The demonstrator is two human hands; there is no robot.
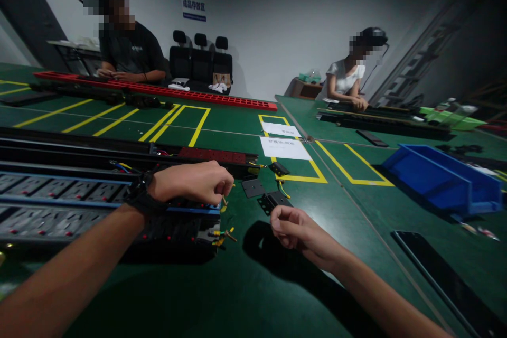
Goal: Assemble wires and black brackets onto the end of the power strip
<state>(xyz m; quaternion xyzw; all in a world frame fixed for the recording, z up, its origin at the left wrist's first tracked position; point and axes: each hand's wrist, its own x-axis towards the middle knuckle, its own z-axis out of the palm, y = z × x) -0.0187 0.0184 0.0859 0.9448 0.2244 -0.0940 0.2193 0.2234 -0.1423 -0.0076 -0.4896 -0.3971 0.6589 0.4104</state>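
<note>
Pinching with curled fingers, the left hand (194,182) is gripping a small wire end (224,201) at the near end of a long black power strip (99,198) lying across the green table (277,285). Right hand (295,229) is hovering just beside it, fingers bent inward and nearly closed; whether it is holding anything cannot be told. Black end cap (273,200) and flat black plate (252,187) are lying just beyond the right hand. Yellow-tipped wires (222,235) are sticking out of the strip's end. Blue bin (443,177) is sitting well apart to the right, and two other people are working at the far edges of the table.
</note>
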